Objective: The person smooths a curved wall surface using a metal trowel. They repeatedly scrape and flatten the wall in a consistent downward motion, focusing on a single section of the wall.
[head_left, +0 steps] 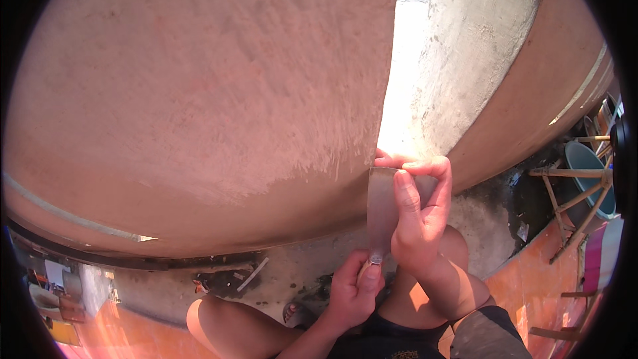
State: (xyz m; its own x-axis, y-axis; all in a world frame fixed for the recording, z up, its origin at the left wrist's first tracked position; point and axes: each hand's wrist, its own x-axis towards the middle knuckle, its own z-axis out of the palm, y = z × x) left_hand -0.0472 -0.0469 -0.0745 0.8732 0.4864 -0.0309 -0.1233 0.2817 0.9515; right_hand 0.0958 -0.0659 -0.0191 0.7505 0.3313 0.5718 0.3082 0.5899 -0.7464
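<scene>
My left hand (354, 290) is wrapped round the handle of a putty knife, whose wide metal blade (383, 209) points upward. My right hand (425, 216) has its thumb on the front of the blade near the top corner, with the forefinger curled at the edge and other fingertips showing behind the blade's top. In front of me rises a large curved, pinkish-tan wall (219, 80), paler and streaked above a ragged lower band. The blade's top is close to the wall's lower right corner, beside a bright gap; whether they touch I cannot tell.
Across the sunlit gap stands a pale, thick curved edge (488, 40) of the same kind of surface. A wooden pole stand (581, 186) and a bluish-green basin (591, 169) are at the right. A light strip (252, 274) lies on the floor below the wall. My bent knees are underneath.
</scene>
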